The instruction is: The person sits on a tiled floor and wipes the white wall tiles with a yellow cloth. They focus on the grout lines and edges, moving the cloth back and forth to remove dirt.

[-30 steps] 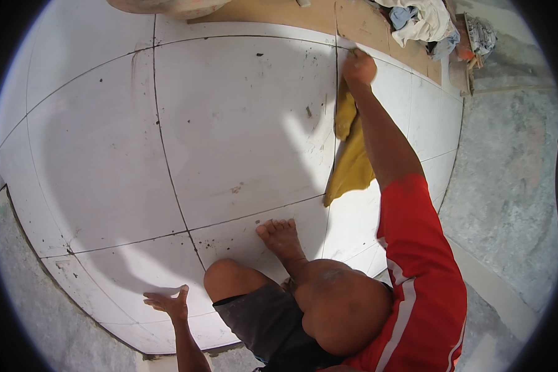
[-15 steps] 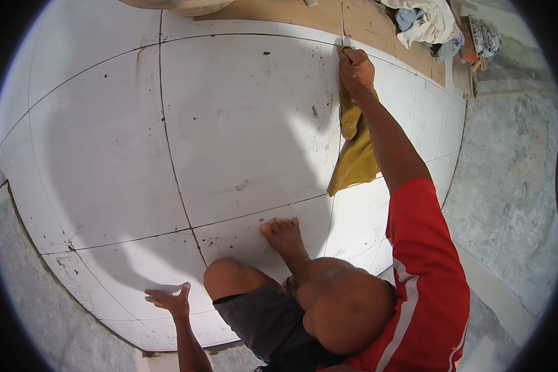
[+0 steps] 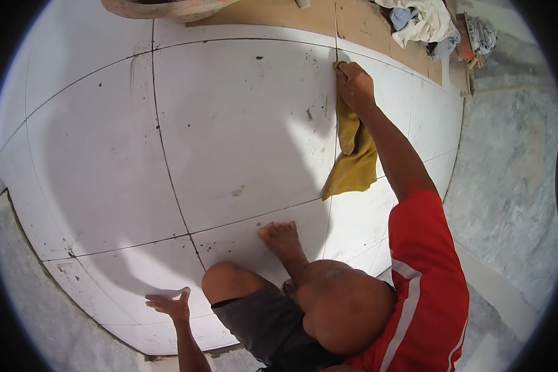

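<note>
My right hand (image 3: 356,87) is closed on one end of a mustard-yellow cloth (image 3: 358,162), pressed down over a joint between the white floor tiles (image 3: 242,111). The rest of the cloth trails back toward me, flat on the tiles and partly folded. Lower left, my left hand (image 3: 172,304) has its fingers stretched and thumb apart, holding nothing. It lies near or on the tiles; whether it bears weight I cannot tell. Dark joint lines, specks and smears mark the tiles around both hands.
My bare foot (image 3: 283,240) and bent knees are close in front. A round basin's rim (image 3: 167,8) shows at the far edge beside brown cardboard (image 3: 279,15). Crumpled cloths (image 3: 423,20) lie far right. Rough grey concrete (image 3: 508,186) borders the tiles.
My right hand has drawn slightly nearer to me along the joint with the cloth's end. The left hand stays about where it was. The view has shifted a little, showing more of the basin.
</note>
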The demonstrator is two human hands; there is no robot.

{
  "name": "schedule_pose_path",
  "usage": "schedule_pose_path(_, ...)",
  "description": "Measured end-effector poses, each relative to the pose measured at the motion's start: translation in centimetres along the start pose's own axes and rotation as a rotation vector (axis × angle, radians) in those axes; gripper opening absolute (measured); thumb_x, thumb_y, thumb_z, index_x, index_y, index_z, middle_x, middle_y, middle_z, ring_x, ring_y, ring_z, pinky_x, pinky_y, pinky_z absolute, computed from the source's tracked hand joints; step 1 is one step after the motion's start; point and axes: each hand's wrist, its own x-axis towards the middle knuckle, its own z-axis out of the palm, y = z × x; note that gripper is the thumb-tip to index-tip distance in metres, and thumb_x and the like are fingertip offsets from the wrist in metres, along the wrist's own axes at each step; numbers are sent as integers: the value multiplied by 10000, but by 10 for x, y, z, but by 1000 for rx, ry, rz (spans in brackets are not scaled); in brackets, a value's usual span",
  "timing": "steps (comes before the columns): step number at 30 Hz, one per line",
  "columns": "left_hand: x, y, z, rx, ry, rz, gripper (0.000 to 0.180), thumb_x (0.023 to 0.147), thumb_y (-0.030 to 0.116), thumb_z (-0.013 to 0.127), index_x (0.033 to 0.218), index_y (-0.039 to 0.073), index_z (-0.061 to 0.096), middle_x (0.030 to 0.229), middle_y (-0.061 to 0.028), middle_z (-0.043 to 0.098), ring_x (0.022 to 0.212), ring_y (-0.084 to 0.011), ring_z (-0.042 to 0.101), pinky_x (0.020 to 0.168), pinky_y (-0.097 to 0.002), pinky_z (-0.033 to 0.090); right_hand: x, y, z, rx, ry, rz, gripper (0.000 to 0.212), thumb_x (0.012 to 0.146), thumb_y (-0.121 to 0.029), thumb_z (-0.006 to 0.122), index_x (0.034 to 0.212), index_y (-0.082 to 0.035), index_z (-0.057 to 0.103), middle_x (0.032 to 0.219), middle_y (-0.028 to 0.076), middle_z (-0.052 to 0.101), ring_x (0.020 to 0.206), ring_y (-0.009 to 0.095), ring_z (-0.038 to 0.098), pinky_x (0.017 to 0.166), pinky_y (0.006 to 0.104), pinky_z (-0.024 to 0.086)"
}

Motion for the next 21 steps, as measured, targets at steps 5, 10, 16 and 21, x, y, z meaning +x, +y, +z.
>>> schedule_pose_path(5, 4, -2, 9, -1, 7, 9, 1614, 561, 701, 859, 1542, 0, -214, 1579, -383, -192, 1502, -460, -205, 1202, -593, -62, 44, 5, -1, -19, 127, -26, 135, 877, -132, 619, 980, -78, 688, 901, 188, 672, 865, 417, 656, 785, 506, 533)
schedule_pose_path(10, 0, 3, 0, 16, -2, -5, 1626, 554, 725, 851, 1538, -6, -217, 1573, -391, -197, 1503, -467, -194, 1203, -592, -59, 1, 1, -7, -1, -36, -42, 153, 897, -180, 593, 943, -73, 693, 909, 193, 673, 871, 423, 655, 787, 501, 534)
schedule_pose_path(16, 8, -1, 9, 7, 2, 22, 1640, 540, 732, 856, 1540, -7, -213, 1570, -397, -194, 1502, -475, -186, 1204, -595, -50, 42, 8, -8, 74, 70, -20, 158, 867, -144, 606, 977, -98, 710, 889, 180, 667, 855, 411, 660, 772, 478, 539)
schedule_pose_path(21, 0, 0, 1, 15, 12, -1, 1638, 545, 722, 860, 1535, -20, -214, 1571, -399, -187, 1502, -476, -184, 1199, -610, -42, -35, 1, -8, 6, -134, -45, 208, 868, -157, 606, 1042, -116, 713, 926, 183, 672, 887, 402, 661, 785, 469, 544)
